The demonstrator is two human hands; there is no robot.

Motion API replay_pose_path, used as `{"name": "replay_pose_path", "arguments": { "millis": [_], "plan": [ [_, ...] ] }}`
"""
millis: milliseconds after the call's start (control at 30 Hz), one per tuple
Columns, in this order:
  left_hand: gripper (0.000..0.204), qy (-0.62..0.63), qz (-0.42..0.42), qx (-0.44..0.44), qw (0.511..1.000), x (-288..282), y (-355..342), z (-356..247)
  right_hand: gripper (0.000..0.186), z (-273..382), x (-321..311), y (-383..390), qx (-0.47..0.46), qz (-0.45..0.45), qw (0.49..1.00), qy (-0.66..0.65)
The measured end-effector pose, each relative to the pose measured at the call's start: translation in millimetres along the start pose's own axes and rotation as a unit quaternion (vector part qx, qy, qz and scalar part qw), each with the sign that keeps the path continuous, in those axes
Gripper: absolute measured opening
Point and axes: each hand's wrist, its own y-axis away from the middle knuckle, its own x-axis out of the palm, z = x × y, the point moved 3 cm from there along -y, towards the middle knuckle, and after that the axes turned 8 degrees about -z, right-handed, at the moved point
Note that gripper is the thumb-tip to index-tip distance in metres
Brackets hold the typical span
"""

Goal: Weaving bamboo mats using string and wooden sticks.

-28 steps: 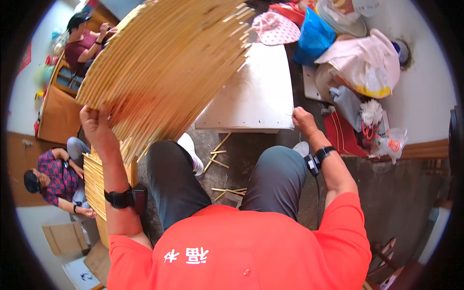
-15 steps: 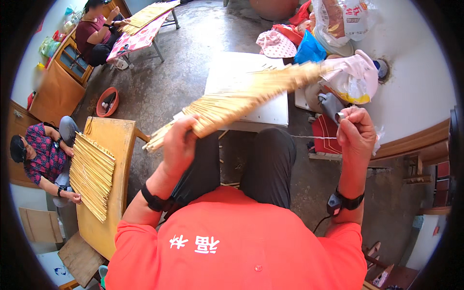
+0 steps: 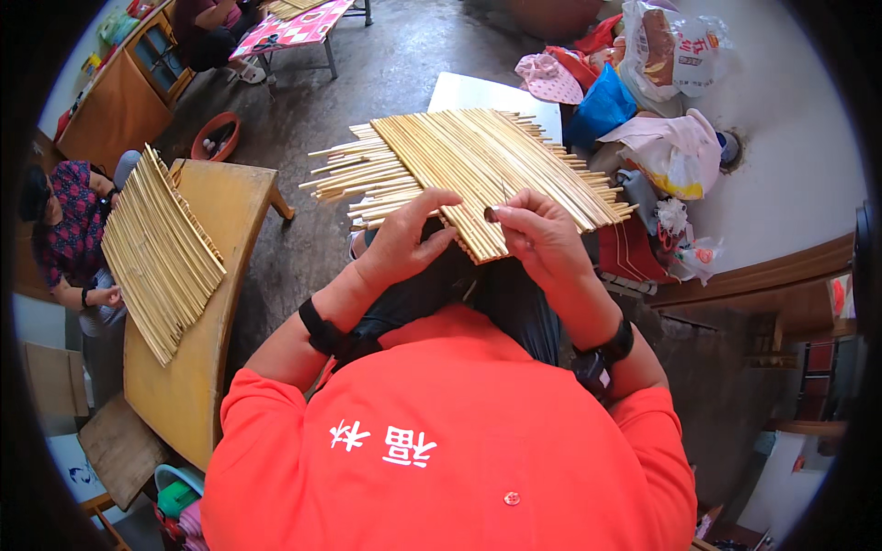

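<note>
A mat of pale yellow straw-like stalks lies in front of me across a white board or tabletop. More loose stalks stick out under its left side. At the mat's near left edge my left hand is held with thumb and fingers apart, nothing visible between them. My right hand is over the near edge, thumb and forefinger pinching what looks like a thin needle. A dark, round, ring-like piece shows at those fingertips. No thread can be made out now.
To the left, a person holds another stalk mat over a yellow wooden table. An orange basin sits on the floor. Bags, including a blue one, and a pink dotted cap are piled at the right.
The mat, tilted up in my left hand before, now lies flat. My left hand has let go; my right hand, pulling white thread far right, has come back to the mat. The person's mat has tilted up.
</note>
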Motion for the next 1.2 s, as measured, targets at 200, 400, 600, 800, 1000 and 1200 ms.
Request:
{"name": "replay_pose_path", "arguments": {
  "millis": [200, 400, 600, 800, 1000, 1200],
  "plan": [
    [0.035, 0.304, -0.034, -0.1, 0.947, 1, -13, -22, 0.008, -1, 15, -3, -0.064, 0.011, 0.998, -0.003],
    [0.025, 0.394, -0.084, -0.093, 0.91, -3, -24, -34, 0.007, 11, 32, 2, -0.106, 0.012, 0.994, 0.017],
    [0.017, 0.431, -0.099, -0.125, 0.888, -12, -26, -44, 0.007, 27, 38, 19, -0.232, 0.162, 0.952, 0.118],
    [0.013, 0.495, -0.039, -0.135, 0.857, -16, -25, -48, 0.013, 40, 47, 30, -0.482, 0.23, 0.729, 0.428],
    [0.022, 0.483, -0.028, -0.104, 0.869, -19, -25, -52, 0.011, 37, 41, 32, -0.252, 0.273, 0.904, 0.209],
    [0.026, 0.455, -0.039, -0.106, 0.883, -20, -24, -51, 0.011, 31, 36, 31, -0.15, 0.291, 0.938, 0.11]
  ]
}}
